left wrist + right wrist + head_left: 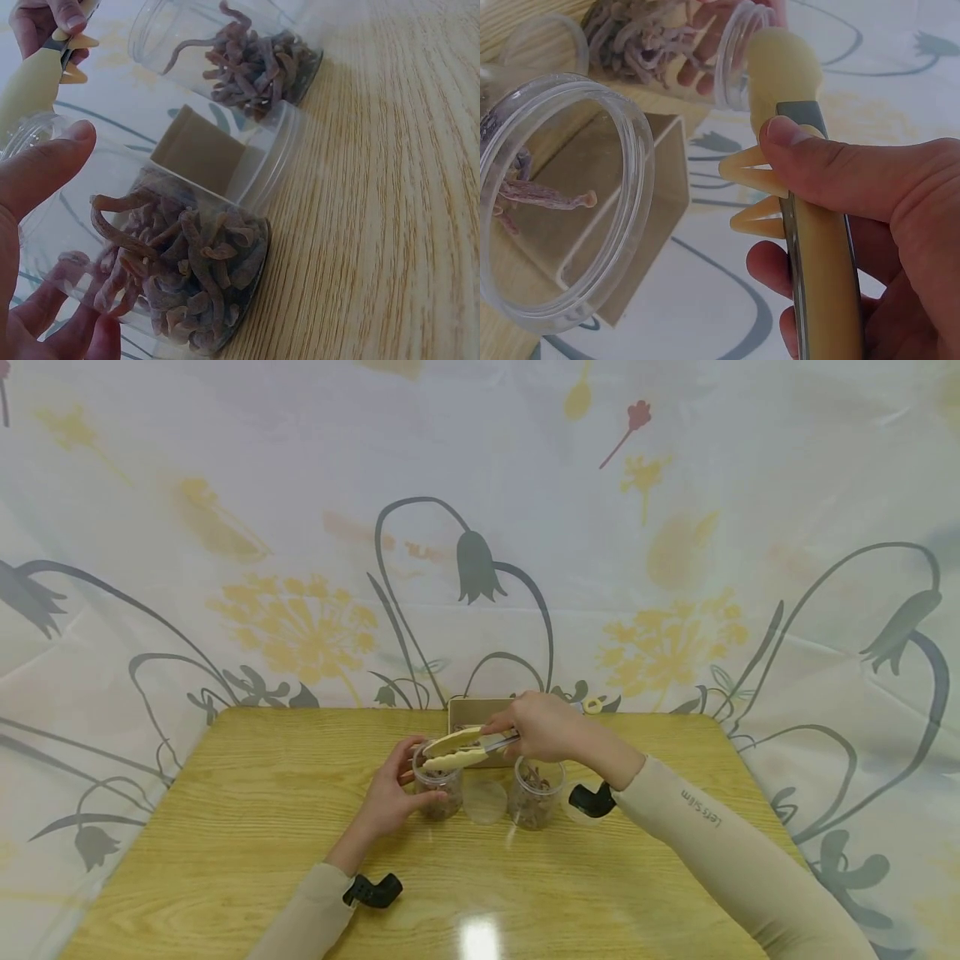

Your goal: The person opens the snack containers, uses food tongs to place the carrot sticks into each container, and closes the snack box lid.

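Observation:
Two clear plastic jars hold curled brownish-purple strips. My left hand grips the left jar, thumb on the near side and fingers around the far side. In the left wrist view, strips fill its lower part. My right hand grips a pair of cream-coloured tongs with metal handles. The tongs' scalloped heads lie over the mouth of the left jar; what is between them is hidden. Beside it stands the open right jar, where one strip sticks up near the mouth.
Between the jars lies a round translucent lid; another lid is to the right, partly behind a black wrist mount. A beige box stands behind the jars at the wall. A yellow ring-shaped handle shows beyond the right hand.

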{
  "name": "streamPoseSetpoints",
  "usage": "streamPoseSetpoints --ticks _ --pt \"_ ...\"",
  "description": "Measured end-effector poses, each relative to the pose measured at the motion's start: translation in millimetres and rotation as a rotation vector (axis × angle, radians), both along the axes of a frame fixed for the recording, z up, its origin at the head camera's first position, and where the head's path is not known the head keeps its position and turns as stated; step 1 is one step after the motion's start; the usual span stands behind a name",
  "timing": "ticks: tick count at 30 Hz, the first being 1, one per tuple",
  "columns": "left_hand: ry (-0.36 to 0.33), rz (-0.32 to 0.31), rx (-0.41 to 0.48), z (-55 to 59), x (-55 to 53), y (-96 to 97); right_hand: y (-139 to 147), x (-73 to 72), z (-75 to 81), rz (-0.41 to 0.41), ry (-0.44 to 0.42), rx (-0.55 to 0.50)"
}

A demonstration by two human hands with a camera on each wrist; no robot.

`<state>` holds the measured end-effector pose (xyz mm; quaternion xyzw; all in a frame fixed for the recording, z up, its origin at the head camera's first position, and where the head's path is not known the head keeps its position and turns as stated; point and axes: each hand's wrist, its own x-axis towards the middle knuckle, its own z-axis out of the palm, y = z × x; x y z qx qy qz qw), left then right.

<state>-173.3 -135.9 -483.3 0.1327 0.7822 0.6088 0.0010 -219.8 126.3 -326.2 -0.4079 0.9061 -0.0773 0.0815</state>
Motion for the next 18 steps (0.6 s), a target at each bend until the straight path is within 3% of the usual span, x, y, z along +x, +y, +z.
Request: streamPoseSetpoints --ticks 12,15,18 --pt "0.035 -0.009 -0.006 -0.6 0.8 -1.0 18.8 -10.1 4.8 -0.073 -0.006 -0.056" --pt "0.031 -0.016 -0.005 11.1 6.3 1.5 26.6 -18.4 5.4 -0.113 0.023 -0.032" --pt "0.019 -0.021 -0.009 21.4 11.0 3.6 34.7 -27.8 3.9 -0.139 0.111 0.017"
